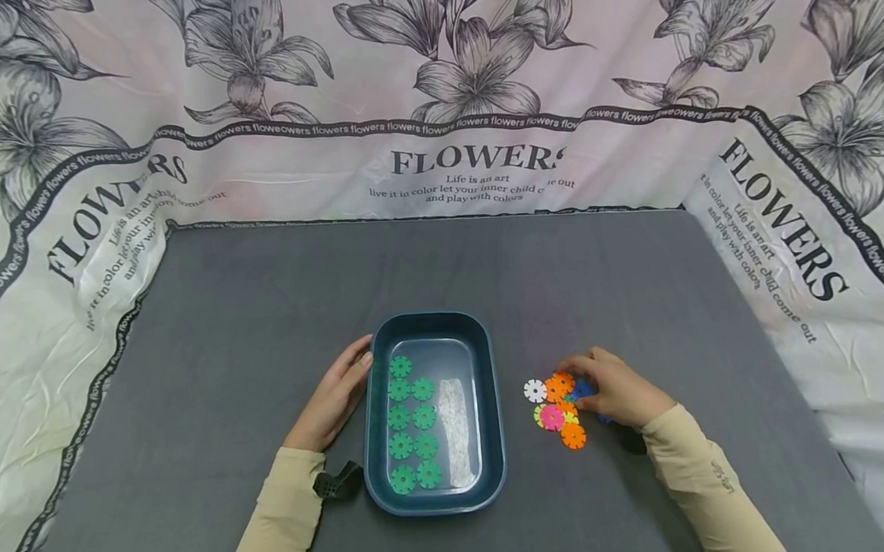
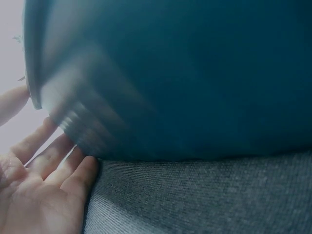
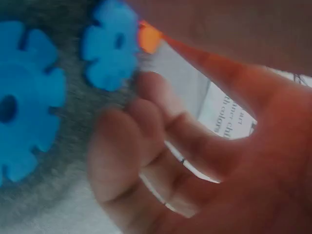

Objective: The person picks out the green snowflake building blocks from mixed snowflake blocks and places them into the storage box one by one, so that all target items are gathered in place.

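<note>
In the head view, a dark blue tray [image 1: 497, 438] holds two columns of green notched discs [image 1: 401, 446] along its left side. My left hand [image 1: 336, 396] rests against the tray's left wall. Its fingers [image 2: 68, 170] lie fairly straight along the outside in the left wrist view, the thumb by the rim. Over a small pile of loose discs my right hand [image 1: 617, 386] reaches down, thumb and forefinger spread about an orange disc [image 1: 561, 384] and blue discs [image 1: 582, 388]. Blue discs [image 3: 114, 46] lie beside its bent fingers [image 3: 114, 151] in the right wrist view; no grip shows.
A white disc [image 1: 535, 391], a pink disc [image 1: 552, 418] and another orange disc [image 1: 573, 436] lie in the pile right of the tray. Grey cloth [image 1: 265, 300] covers the table. Behind and at both sides hangs a flower-printed sheet [image 1: 474, 172].
</note>
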`<state>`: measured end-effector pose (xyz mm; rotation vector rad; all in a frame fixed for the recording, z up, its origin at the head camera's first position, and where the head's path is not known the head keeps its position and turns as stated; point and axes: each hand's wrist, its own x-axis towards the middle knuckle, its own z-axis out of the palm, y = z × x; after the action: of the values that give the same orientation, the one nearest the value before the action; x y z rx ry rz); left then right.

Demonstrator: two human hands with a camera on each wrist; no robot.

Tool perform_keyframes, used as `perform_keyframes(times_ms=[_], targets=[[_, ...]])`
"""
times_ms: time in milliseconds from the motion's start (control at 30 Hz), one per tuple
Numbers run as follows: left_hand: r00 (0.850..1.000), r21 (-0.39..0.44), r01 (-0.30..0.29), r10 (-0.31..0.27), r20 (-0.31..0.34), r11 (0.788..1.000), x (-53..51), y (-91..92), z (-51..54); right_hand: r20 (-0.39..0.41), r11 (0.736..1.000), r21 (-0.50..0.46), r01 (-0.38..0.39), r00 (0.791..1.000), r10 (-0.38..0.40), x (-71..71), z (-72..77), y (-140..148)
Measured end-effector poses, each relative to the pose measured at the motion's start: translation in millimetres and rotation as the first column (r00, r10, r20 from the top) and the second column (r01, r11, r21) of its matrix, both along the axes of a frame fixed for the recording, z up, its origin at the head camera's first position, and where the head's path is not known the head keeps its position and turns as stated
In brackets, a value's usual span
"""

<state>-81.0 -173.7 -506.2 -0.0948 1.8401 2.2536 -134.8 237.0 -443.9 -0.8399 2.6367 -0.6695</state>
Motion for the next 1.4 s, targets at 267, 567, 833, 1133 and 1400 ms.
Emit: perform_keyframes(times_ms=[267,567,833,1133,1400], targets=[[1.000,-0.015,0.003,-0.003,-0.019,1.000,-0.3,0.3,0.5,-0.028,0.997,-0.028,0.075,0.997,-0.076,-8.1,-10.0,-2.0],[1.000,-0.012,0.002,-0.002,-0.013,1.000,-2.5,-0.2,1.5,-0.066,0.997,-0.027,0.072,0.995,-0.074,-5.8,-9.2,-1.0],[1.000,-0.014,0.009,-0.009,-0.013,1.000,-1.7,-0.3,2.9,-0.034,0.999,0.024,-0.026,0.999,0.027,5.4,-4.8,0.1],[1.000,-0.009,0.004,-0.004,-0.015,1.000,-1.0,-0.4,2.3,-0.047,0.999,-0.037,0.006,0.999,-0.008,8.3,-6.4,-5.6],[1.000,-0.015,-0.004,0.004,0.002,1.000,0.4,-0.4,1.1,0.297,0.959,-0.173,0.224,0.940,-0.166,2.4,-1.3,-0.8]])
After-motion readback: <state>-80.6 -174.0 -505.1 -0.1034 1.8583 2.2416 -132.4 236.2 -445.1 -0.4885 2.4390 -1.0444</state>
